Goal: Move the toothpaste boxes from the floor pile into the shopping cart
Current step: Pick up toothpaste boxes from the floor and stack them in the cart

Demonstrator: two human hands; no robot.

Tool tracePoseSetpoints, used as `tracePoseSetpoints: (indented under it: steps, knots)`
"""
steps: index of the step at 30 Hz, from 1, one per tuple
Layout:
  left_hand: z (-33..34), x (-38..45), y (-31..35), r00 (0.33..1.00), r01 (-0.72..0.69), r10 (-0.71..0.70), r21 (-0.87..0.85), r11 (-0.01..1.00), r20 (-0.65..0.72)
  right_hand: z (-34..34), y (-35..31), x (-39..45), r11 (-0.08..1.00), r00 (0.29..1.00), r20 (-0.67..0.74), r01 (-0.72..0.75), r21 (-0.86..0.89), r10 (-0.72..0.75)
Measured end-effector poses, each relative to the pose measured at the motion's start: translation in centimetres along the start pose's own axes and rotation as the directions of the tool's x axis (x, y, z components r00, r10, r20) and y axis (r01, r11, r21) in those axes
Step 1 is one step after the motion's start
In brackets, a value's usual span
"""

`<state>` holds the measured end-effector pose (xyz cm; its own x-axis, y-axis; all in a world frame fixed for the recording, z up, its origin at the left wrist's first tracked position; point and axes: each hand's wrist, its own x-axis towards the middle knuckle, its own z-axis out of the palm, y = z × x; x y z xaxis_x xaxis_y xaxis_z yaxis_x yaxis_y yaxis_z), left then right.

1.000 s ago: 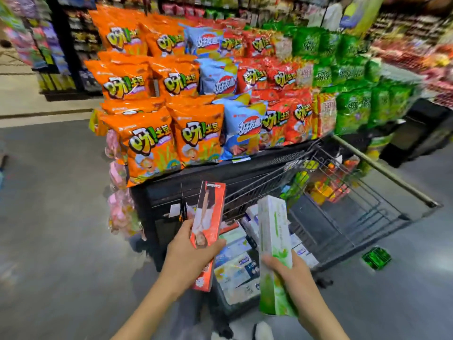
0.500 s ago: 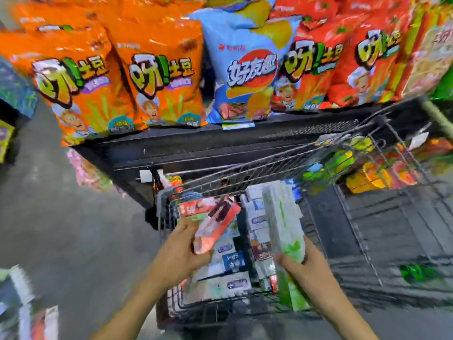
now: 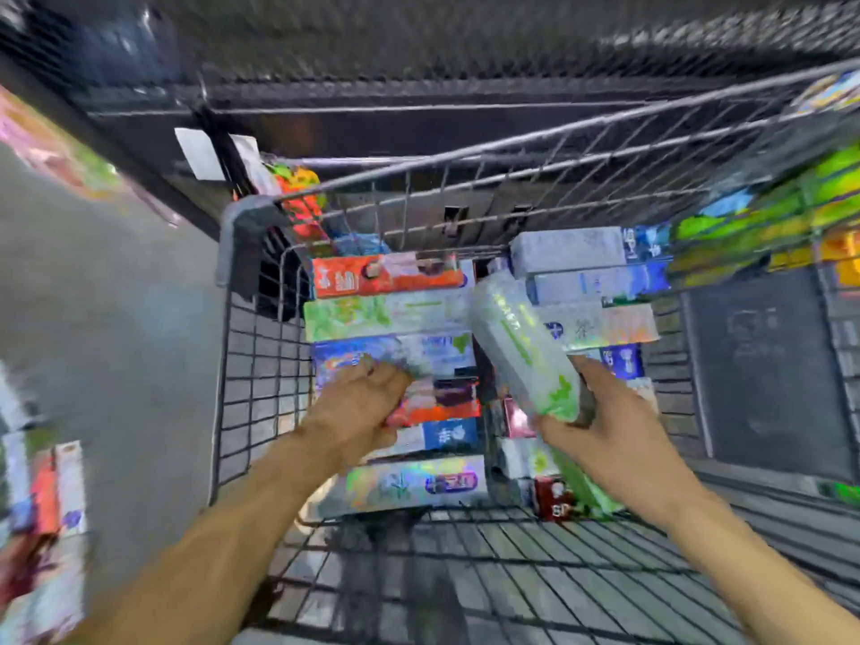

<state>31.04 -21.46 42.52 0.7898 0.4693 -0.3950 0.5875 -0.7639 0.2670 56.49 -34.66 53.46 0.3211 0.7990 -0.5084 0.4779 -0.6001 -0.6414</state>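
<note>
Both forearms reach forward over the near wire edge of the cart [image 3: 260, 412], hands well apart. Left hand [image 3: 358, 407]: fingers curled round the near end of a red box [image 3: 442, 402], which lies flat among the packed boxes on the left side of the cart. Right hand [image 3: 600, 421]: thumb and fingers clamped on the lower end of a green box [image 3: 521, 346], held tilted, its far end raised above the stack and leaning toward the middle. Below and beyond the hands, the cart holds two rows of boxes [image 3: 400, 314] laid flat, labels blurred; colours red, green, blue and white can be made out. At far left, on the grey floor [image 3: 139, 365], the pile [image 3: 46, 514] shows as blurred boxes at the frame edge, well apart from the cart. Beyond the cart's far wall, a dark shelf base [image 3: 419, 128]; bright packets [image 3: 768, 216] at upper right are too blurred to identify
</note>
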Motion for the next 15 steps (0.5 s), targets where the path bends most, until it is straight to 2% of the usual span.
tracePoseSetpoints:
  steps: [2,4,9,11,15]
  knots:
    - [1.6,0.2,-0.7,1.0,-0.012,0.011,0.056,0.998,0.004,1.0,0.7,1.4,0.994,0.997,0.031,0.071,-0.081,-0.069]
    - [2.0,0.0,-1.1,0.999,0.038,-0.037,0.059,0.998,-0.015,1.8,1.0,2.3,0.981,0.993,0.059,0.11,-0.158,-0.102]
    - [2.5,-1.1,-1.1,0.984,0.156,-0.153,0.025,0.987,-0.087,3.6,1.0,4.1,0.969,0.992,0.078,0.11,-0.221,-0.095]
    - [1.4,-2.1,-0.8,0.979,0.174,-0.171,0.019,0.985,-0.107,4.1,0.8,4.6,0.962,0.989,0.095,0.131,-0.241,-0.111]
    - [-2.9,-5.5,-1.1,0.949,0.225,-0.204,0.065,0.972,-0.239,5.5,0.2,6.3,0.916,0.971,0.147,0.229,-0.329,-0.19]
